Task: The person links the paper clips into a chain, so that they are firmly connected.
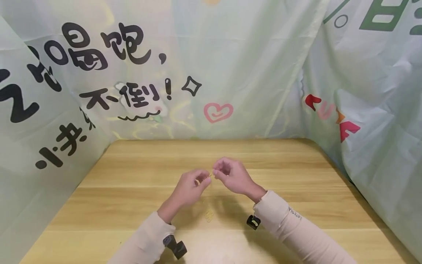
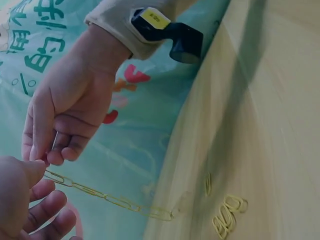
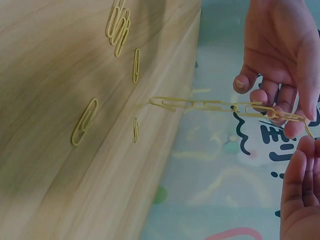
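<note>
A chain of linked yellow paper clips (image 2: 115, 200) hangs from between the two hands, which are raised over the table with fingertips nearly meeting. My left hand (image 1: 191, 187) pinches the chain near its upper end between thumb and fingertips. With thumb and forefinger, my right hand (image 1: 235, 176) pinches the yellow paper clip (image 3: 310, 131) at the top of the chain. The lower links dangle down toward the tabletop. Fingers partly hide the spot where the top clip meets the rest.
On the wooden table (image 1: 132, 205) lies a small pile of yellow paper clips (image 3: 119, 25), below the hands. Single loose clips (image 3: 84, 121) lie near it. Printed cloth sheets (image 1: 257, 73) enclose the table at the back and both sides.
</note>
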`<state>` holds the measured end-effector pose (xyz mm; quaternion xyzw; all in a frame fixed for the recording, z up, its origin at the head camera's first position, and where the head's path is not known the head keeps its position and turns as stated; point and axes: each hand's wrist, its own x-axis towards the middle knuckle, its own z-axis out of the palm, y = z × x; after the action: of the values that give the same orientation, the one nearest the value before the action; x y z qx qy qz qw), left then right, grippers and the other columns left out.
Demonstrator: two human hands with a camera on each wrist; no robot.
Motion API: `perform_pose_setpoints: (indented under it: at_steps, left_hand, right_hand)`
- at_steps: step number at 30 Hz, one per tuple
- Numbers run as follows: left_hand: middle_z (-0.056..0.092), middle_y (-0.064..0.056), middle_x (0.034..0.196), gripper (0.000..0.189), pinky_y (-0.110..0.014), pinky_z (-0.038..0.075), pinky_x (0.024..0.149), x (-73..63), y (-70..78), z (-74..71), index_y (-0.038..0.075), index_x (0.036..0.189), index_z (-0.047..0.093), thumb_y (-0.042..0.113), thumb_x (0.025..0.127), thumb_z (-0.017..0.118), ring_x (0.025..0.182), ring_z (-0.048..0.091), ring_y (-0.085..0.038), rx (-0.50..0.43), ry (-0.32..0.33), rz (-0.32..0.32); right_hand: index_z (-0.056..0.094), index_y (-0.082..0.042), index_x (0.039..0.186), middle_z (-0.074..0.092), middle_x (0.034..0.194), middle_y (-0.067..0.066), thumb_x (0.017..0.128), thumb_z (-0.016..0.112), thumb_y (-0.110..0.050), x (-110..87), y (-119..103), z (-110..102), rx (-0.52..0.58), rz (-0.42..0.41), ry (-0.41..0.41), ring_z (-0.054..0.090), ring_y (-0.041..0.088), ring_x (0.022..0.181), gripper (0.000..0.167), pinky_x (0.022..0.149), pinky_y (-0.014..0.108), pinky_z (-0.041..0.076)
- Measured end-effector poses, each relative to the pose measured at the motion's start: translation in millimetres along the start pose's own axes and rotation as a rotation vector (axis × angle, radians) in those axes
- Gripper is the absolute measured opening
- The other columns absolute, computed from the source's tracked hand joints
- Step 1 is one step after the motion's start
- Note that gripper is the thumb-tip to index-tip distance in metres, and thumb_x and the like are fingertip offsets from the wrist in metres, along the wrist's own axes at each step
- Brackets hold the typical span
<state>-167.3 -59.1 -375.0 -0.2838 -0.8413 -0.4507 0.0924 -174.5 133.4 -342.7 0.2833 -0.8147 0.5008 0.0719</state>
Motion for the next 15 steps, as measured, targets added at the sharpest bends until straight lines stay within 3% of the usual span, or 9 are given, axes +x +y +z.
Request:
perform_pose_setpoints:
  at_steps: [10, 15]
  left_hand:
    - [0.066, -0.001, 0.090, 0.017, -0.029, 0.053, 0.073, 2.5, 4.1, -0.1, 0.004, 0.101, 0.064, 0.018, 0.099, 0.055, 0.084, 0.061, -0.016, -0.079, -0.008, -0.070]
    - [0.064, -0.001, 0.090, 0.013, -0.031, 0.054, 0.076, 3.6, 5.6, -5.0, 0.005, 0.100, 0.062, 0.016, 0.099, 0.055, 0.085, 0.060, -0.015, -0.075, 0.011, -0.078]
  right_hand:
    - [0.063, 0.000, 0.095, 0.064, 0.079, 0.001, 0.092, 0.063, -0.003, 1.2, -1.6, 0.3, -0.009, 0.001, -0.016, 0.061, 0.013, 0.067, 0.005, 0.056, 0.027, 0.051]
    - [0.062, -0.001, 0.097, 0.064, 0.085, 0.010, 0.095, 0.060, -0.005, 0.7, -0.3, -1.7, 0.033, 0.011, -0.003, 0.064, 0.026, 0.073, 0.004, 0.059, 0.029, 0.052]
